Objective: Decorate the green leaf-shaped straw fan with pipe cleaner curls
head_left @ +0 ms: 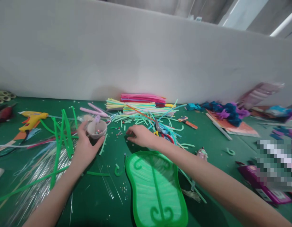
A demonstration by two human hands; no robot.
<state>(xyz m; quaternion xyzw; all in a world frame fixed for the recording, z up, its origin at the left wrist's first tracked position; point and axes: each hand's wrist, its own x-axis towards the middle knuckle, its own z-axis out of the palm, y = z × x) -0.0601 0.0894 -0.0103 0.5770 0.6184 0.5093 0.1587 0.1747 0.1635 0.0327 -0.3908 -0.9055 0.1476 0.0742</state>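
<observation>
Holding the small pale plastic bowl of beads (pixel 96 129) level in curled left-hand fingers (pixel 85 146), the right hand's (pixel 140 135) empty, half-closed fingers should pinch loose beads (pixel 118 135) off the green desk (pixel 101 195) singly.

No text, label, brand, number or sign can be read anywhere in the head view. The purple packet (pixel 264 186) at the right edge of the surface (pixel 207 138) carries some print, but it is too small and blurred to make out, and the patch above it is pixelated. The small orange strip (pixel 187 122) near the pile of straws shows marks that cannot be read either. The yellow glue gun (pixel 32 119) on the left shows no legible marking.
</observation>
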